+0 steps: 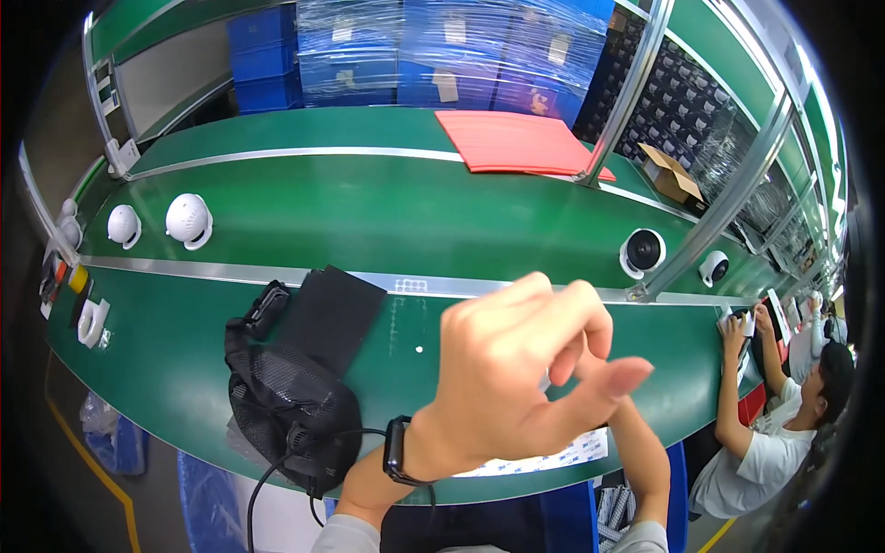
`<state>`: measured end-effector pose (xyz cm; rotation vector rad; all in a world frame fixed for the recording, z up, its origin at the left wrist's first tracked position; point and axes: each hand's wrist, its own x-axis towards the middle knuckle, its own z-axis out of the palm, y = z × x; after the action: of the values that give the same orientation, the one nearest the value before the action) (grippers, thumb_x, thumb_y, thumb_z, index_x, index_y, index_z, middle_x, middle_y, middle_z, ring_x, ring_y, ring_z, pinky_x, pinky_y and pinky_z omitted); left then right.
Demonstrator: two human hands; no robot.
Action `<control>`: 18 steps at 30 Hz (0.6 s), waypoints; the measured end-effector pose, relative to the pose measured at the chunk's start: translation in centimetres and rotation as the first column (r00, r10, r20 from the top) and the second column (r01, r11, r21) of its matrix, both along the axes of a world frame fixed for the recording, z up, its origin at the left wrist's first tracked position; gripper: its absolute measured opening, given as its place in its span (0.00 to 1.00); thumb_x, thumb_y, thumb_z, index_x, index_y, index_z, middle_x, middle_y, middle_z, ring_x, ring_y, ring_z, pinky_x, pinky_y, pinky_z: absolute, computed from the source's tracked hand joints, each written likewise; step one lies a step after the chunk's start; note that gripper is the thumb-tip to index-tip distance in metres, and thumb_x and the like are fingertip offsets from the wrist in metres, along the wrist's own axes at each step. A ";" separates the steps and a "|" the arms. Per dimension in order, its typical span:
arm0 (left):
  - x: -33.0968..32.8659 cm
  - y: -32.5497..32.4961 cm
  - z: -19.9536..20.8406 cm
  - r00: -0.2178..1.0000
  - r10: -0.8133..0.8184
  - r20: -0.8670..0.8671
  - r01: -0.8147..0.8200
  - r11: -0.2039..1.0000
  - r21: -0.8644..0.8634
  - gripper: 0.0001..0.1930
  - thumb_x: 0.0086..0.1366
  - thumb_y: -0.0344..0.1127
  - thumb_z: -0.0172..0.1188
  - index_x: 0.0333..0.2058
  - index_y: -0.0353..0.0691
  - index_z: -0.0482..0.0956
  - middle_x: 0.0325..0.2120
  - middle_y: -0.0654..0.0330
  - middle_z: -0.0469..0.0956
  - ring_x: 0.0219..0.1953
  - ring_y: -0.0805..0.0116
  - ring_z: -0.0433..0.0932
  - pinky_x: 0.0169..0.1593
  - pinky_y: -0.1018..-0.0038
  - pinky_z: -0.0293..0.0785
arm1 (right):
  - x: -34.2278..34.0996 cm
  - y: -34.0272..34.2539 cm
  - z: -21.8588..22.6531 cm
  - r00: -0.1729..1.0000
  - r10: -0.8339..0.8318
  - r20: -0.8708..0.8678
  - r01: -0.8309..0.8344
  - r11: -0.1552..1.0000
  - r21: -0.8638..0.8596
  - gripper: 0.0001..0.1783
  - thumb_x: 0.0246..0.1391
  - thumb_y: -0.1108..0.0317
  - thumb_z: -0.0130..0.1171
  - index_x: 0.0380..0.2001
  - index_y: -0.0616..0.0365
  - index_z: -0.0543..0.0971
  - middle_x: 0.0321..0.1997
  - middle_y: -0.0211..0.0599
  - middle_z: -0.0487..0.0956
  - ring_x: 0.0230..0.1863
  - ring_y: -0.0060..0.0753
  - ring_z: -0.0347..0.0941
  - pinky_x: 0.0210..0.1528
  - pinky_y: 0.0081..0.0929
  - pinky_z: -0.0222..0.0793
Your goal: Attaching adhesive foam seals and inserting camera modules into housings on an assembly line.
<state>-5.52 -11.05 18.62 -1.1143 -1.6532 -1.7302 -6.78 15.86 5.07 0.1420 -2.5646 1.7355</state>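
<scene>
My left hand [516,369], with a black watch [396,452] on its wrist, is raised over the middle of the green workbench [415,369]. Its fingers curl inward and the thumb sticks out to the right. A small white bit shows beneath the fingers, too hidden to name. From the lower right comes my right forearm [645,461]; the hand at its end is nearly all behind the left one, so its fingers do not show. Below both hands lies a white sheet of stickers with blue print [581,449].
Left of my hands lie a black mesh bag [295,405] with a cable and a black flat sheet [332,313]. White round devices [189,219] and black-faced ones [643,251] stand on the shelf. A red foam sheet [516,143] lies higher. A co-worker [784,415] sits at right.
</scene>
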 end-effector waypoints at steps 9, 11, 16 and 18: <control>0.5 0.2 0.4 0.999 0.040 0.007 -0.040 0.999 0.011 0.35 0.74 0.66 0.53 0.25 0.35 0.80 0.18 0.63 0.73 0.21 0.72 0.72 0.25 0.76 0.64 | 4.0 2.4 -2.9 0.999 -0.031 0.014 0.025 0.959 0.284 0.44 0.55 0.56 0.69 0.74 0.51 0.67 0.73 0.49 0.62 0.76 0.51 0.57 0.79 0.48 0.52; 0.5 0.2 0.3 0.998 0.050 0.026 -0.051 0.998 0.023 0.35 0.75 0.66 0.53 0.24 0.36 0.80 0.18 0.63 0.72 0.21 0.73 0.72 0.25 0.77 0.64 | 4.1 1.5 -1.7 0.994 -0.072 -0.082 0.085 0.980 0.178 0.43 0.53 0.58 0.71 0.71 0.55 0.68 0.69 0.49 0.66 0.73 0.51 0.60 0.75 0.48 0.56; 0.7 -0.2 0.6 0.996 0.084 -0.017 -0.083 0.996 0.019 0.28 0.74 0.56 0.57 0.24 0.35 0.80 0.19 0.63 0.74 0.21 0.74 0.71 0.25 0.77 0.63 | 7.5 -1.7 -0.7 0.872 -0.192 -0.450 0.402 0.806 0.435 0.24 0.50 0.57 0.76 0.43 0.58 0.78 0.38 0.39 0.77 0.43 0.40 0.77 0.44 0.39 0.72; 0.7 -0.6 0.7 0.992 0.121 -0.022 -0.122 0.992 -0.025 0.24 0.73 0.50 0.61 0.25 0.35 0.80 0.19 0.62 0.75 0.21 0.74 0.71 0.25 0.77 0.63 | 7.7 -4.8 -0.4 0.847 -0.093 -0.523 0.396 0.766 0.506 0.19 0.52 0.57 0.76 0.26 0.55 0.76 0.16 0.32 0.73 0.17 0.40 0.74 0.22 0.37 0.67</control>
<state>-4.82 -11.66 19.32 -1.0177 -1.6994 -1.6202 0.89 11.11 4.68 0.1924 -2.4897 0.6297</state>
